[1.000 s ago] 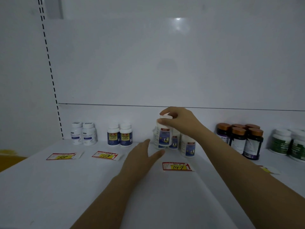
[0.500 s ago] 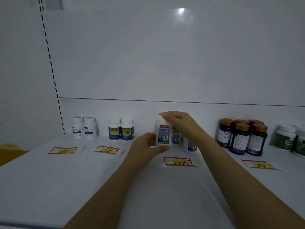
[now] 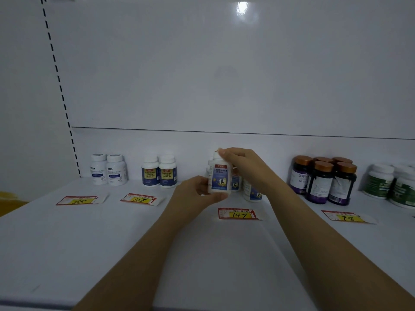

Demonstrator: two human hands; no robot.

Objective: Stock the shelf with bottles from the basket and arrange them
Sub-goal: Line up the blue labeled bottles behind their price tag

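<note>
One white bottle, two grips: I'm holding its lower half with my left hand and pinching its top with my right hand, upright over the shelf, just behind the 147 tag.

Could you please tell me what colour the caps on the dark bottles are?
The caps are copper-brown, seen best in the head view.

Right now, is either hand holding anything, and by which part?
Yes: one white bottle with a blue label. The left hand grips its lower body from the side; the right hand holds its cap from above.
</note>
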